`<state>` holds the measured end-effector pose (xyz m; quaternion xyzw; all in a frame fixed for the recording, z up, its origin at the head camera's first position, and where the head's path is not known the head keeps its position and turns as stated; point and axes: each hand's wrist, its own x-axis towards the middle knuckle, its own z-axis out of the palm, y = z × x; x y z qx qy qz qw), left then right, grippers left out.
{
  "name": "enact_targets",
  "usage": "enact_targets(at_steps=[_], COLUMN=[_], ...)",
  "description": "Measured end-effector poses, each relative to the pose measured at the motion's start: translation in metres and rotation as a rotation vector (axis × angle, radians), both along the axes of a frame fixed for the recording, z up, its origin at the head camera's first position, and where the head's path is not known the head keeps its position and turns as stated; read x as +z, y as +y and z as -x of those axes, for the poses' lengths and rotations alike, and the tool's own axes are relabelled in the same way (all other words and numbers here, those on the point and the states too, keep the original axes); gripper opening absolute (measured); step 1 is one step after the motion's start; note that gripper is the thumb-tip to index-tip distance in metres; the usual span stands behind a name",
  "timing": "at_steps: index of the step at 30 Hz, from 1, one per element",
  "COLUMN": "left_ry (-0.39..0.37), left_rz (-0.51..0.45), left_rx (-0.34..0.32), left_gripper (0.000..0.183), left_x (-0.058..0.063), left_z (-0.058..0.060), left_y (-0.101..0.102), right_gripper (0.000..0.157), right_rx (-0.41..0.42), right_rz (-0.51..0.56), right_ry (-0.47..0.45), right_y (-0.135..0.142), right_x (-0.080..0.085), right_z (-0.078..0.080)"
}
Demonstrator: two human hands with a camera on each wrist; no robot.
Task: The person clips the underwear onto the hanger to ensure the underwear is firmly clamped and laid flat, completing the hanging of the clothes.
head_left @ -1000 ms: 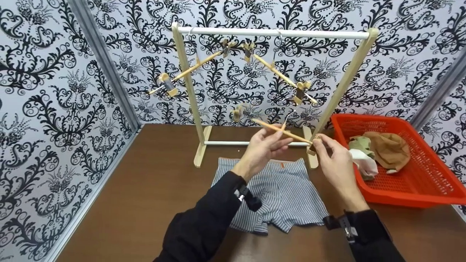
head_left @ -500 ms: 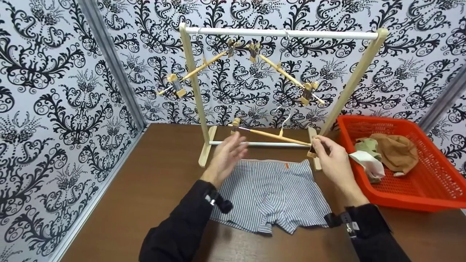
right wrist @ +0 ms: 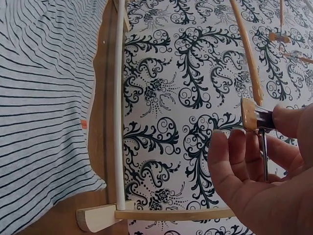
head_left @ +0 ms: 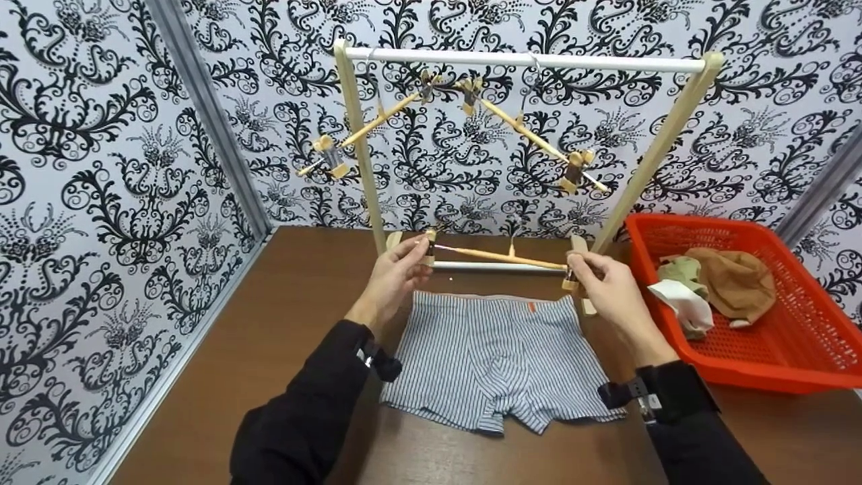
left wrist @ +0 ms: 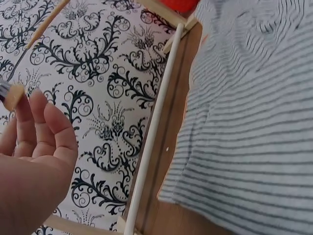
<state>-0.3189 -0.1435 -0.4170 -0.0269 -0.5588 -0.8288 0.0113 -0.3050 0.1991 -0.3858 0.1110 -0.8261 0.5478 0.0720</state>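
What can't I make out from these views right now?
Head view: the upper part of the right clip, behind the right hand.
Head view: the upper hook of the hanger, lost against the patterned wall.
Left wrist view: the rest of the left clip, cut off by the left edge.
Both wrist views: parts of the striped shorts, cut off by frame edges.

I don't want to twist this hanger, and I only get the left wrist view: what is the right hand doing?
Observer: The right hand is pinching the clip at the hanger's far end, outside your view.
Operator: Anything on the top rail?
Observer: Two bare hangers hang from it.
Operator: And that red patch at the top of my picture?
Observer: A red basket with brown fabric inside.
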Motion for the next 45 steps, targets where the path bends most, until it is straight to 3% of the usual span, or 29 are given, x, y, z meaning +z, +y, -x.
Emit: enact_targets(at_steps=[5, 10, 19, 24, 30, 45], left_ry=[0.01, -0.01, -0.044, -0.069, -0.155, -0.18], left_rz=[0.072, 0.095, 0.209, 0.256, 0.258, 0.435], left_rx=[-0.011, 0.025, 0.083, 0.093, 0.1, 0.138], left_gripper=[0.037, 0.035, 0.035, 0.034, 0.035, 0.033], left_x=[-0.004, -0.009, -0.032, -0.047, -0.058, -0.068], left_z=[0.005, 0.009, 0.011, 0.012, 0.015, 0.02], left_y=[-0.003, 0.001, 0.01, 0.011, 0.014, 0.022], right_gripper=[0.047, 0.051, 0.049, 0.045, 0.048, 0.049], right_rx=[0.046, 0.053, 0.005, -0.004, -0.006, 0.025], right_rz=[0.013, 0.025, -0.021, -0.034, -0.001, 0.002], right_ry=[-0.047, -0.127, -0.266, -0.269, -0.29, -0.329], right_y=[0.002, 0.002, 0.0, -0.002, -0.003, -0.002], right_x=[-0.004, -0.016, -0.042, -0.054, -0.062, -0.074], right_z=[0.012, 0.025, 0.04, 0.045, 0.049, 0.053])
